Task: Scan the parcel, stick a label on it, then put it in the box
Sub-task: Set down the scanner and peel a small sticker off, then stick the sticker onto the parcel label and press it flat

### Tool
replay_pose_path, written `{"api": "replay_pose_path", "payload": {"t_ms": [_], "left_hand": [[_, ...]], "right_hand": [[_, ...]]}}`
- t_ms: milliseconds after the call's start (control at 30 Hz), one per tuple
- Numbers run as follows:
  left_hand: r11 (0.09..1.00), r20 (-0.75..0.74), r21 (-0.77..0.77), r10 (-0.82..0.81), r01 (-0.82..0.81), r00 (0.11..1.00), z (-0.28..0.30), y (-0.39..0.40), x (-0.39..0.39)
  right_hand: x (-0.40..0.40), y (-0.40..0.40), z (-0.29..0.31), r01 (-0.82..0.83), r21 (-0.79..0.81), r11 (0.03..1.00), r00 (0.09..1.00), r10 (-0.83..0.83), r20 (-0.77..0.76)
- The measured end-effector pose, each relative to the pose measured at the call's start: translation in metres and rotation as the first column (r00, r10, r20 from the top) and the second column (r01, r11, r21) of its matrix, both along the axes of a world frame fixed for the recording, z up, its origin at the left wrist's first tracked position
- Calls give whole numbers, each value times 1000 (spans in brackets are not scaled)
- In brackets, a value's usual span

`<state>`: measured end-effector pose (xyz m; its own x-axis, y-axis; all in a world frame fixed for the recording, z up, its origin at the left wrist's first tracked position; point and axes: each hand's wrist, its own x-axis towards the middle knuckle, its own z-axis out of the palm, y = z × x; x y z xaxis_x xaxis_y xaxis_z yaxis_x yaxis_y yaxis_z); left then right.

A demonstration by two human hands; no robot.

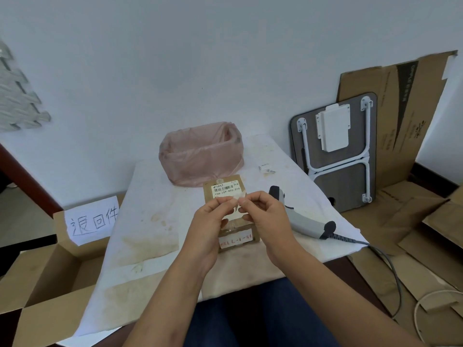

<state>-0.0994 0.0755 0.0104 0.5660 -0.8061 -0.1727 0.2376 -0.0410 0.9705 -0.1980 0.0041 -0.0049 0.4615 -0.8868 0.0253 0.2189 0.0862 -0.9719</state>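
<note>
Dark blue trousers (263, 314) fill the bottom of the view, with both bare forearms reaching forward over them. Left hand (209, 221) and right hand (265, 216) meet above the table, fingertips pinched on a small whitish label (236, 210); each hand grips one side of it, thumb against forefinger, the other fingers curled in. Whether the label is still on a backing cannot be told.

Directly beneath the hands lies the parcel (225, 190), a flat brown cardboard packet resting on the white cloth-covered table (150, 196). Its far end carries a printed shipping sticker with barcode; its near end shows a white strip with red handwriting (235, 240). The hands hide the parcel's middle.

Just right of the parcel, a grey handheld scanner (303, 219) lies on its side on the cloth, its cable (385, 261) running off the table edge to the right.

Beyond the parcel, touching its far end or nearly so, stands a bin lined with a pink plastic bag (200, 154). A few paper scraps (266, 169) lie right of the bin.

Left of the table, on the floor, an open cardboard box (45, 276) bears a white handwritten sign (92, 221). Right of the table, a folded lap table (335, 154) and flattened cardboard (400, 116) lean against the wall.
</note>
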Motion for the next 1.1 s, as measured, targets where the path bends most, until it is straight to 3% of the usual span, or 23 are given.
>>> {"api": "replay_pose_path", "payload": {"t_ms": [167,367,533,700,867,967,1100], "left_hand": [[999,-238,-37,25,-35,971,4,-5,11],[986,-468,-40,127,-164,875,5,-6,44],[936,-443,20,322,-350,837,2,-4,86],[917,-383,37,380,-396,842,5,-13,122],[916,-328,47,391,-398,860,5,-28,154],[916,-290,68,398,-396,870,5,-37,169],[913,-266,95,407,-396,874,2,-45,189]], "right_hand": [[6,-5,1,18,38,999,1000,-17,-5],[25,-22,4,49,67,997,998,-47,-36],[55,-51,10,58,31,998,992,-54,-117],[109,-92,32,77,-87,993,980,-92,-176],[174,-136,51,65,-332,941,942,-168,-290],[201,-155,58,-74,-560,825,821,-269,-504],[222,-172,53,-176,-634,753,694,-362,-622]]}}
